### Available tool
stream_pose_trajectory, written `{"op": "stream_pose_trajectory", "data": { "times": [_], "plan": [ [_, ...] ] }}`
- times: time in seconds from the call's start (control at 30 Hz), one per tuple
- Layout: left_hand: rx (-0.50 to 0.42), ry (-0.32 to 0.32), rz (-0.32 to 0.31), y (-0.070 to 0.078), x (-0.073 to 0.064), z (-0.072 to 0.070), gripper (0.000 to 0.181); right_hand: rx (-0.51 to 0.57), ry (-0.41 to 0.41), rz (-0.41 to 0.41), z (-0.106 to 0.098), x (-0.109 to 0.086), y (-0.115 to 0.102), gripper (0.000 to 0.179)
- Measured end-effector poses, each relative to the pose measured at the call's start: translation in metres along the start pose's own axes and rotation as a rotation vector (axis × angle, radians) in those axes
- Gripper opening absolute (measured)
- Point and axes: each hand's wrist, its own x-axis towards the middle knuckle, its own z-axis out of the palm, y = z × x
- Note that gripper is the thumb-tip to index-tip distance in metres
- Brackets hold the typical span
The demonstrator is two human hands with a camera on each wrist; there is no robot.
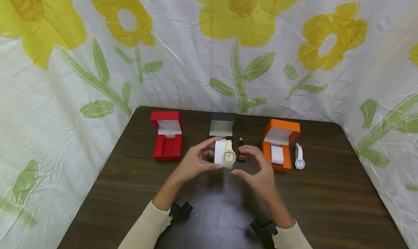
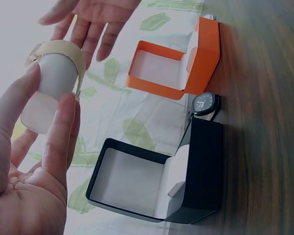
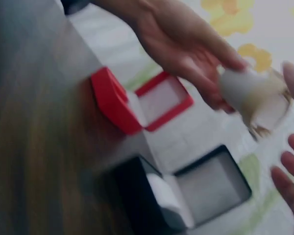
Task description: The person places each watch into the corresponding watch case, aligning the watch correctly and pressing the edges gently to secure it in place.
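My left hand (image 1: 192,162) pinches a white watch cushion (image 1: 219,152) by its left end, raised above the table. Around the cushion runs a cream-strapped watch (image 1: 229,156), its squarish face turned up toward the head camera. Just right of the watch, my right hand (image 1: 261,172) hovers with spread, gently bent fingers and holds nothing. In the left wrist view the strap circles the right-hand end of the cushion (image 2: 58,76). Behind the hands stands a black watch box (image 1: 222,127) with a raised lid, partly hidden. A black watch (image 1: 241,151) lies beside it.
On the dark wooden table (image 1: 130,198), a red watch box (image 1: 167,147) with its lid up stands at left. An orange box (image 1: 281,165) holding a white cushion (image 1: 277,155) is at right, with a white watch (image 1: 299,157) beside it. A flowered curtain (image 1: 183,67) hangs behind.
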Motion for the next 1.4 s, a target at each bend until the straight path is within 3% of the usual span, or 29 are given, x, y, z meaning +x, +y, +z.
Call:
{"op": "stream_pose_trajectory", "data": {
  "times": [0.17, 0.33, 0.67, 1.07, 1.33, 1.4],
  "plan": [
    [-0.011, -0.017, -0.005, 0.001, -0.001, -0.001, 0.076, -0.122, -0.191, -0.009, -0.014, 0.012, 0.001, 0.099],
    [-0.019, -0.041, -0.013, 0.001, -0.002, -0.002, 0.077, -0.185, -0.309, -0.035, -0.017, 0.018, 0.002, 0.1],
    [-0.032, -0.051, 0.01, 0.0, -0.001, 0.001, 0.086, -0.185, -0.278, -0.085, -0.016, 0.017, 0.0, 0.09],
    [0.018, -0.107, 0.112, 0.002, -0.001, 0.0, 0.086, -0.213, -0.268, -0.086, -0.025, 0.011, 0.035, 0.095],
    [0.073, -0.094, 0.107, 0.003, 0.001, -0.001, 0.086, -0.205, -0.264, -0.096, -0.02, 0.016, -0.002, 0.09],
    [0.068, -0.096, 0.116, 0.004, 0.002, 0.0, 0.087, -0.197, -0.261, -0.101, -0.02, 0.016, -0.002, 0.09]
  ]
}}
